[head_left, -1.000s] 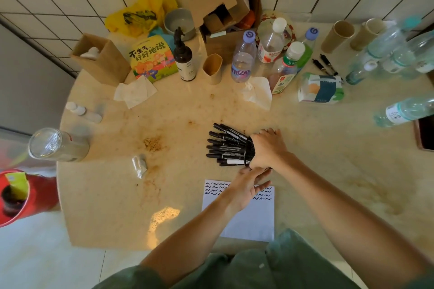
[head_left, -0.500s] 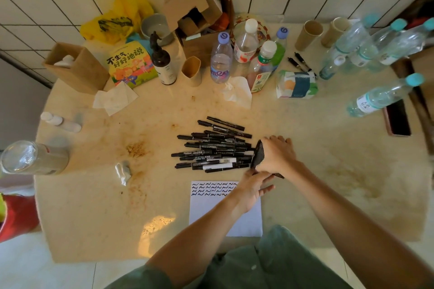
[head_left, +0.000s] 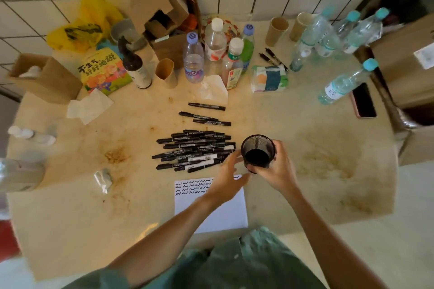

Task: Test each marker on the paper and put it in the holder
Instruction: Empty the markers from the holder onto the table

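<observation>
**Holder upright in right hand**

The paper [head_left: 218, 213] lies nearest on the worktop [head_left: 70, 206]. The left hand [head_left: 229, 172], fingers loose, holds nothing. The right hand [head_left: 278, 170] grips the mesh holder [head_left: 257, 151]. Markers [head_left: 195, 150] lie piled just left of it.

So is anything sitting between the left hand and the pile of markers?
Nothing visible: the left hand is open just right of the marker pile, with only bare table between. The right hand holds the mesh holder alongside.
</observation>
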